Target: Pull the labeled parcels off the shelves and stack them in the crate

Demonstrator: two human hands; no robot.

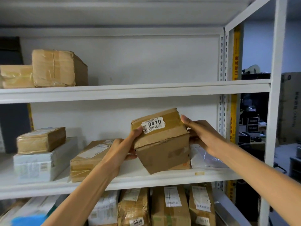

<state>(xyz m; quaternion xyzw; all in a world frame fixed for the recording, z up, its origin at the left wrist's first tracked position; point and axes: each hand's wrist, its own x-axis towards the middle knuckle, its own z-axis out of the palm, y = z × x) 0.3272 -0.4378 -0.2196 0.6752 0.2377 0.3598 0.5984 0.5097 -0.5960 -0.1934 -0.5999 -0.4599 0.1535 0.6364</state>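
Head view: both hands hold tilted parcel 0410 over middle shelf.

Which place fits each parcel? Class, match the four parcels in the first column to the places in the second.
Parcels
1. box labelled 0410
2. box labelled 0038
3. tall taped box
4. flat taped parcel

Places
A. on the upper shelf
B. on top of the white parcel
C. under the middle shelf
D. held between left hand and right hand

Pairs: 1-D, 2-C, 3-A, 4-B.
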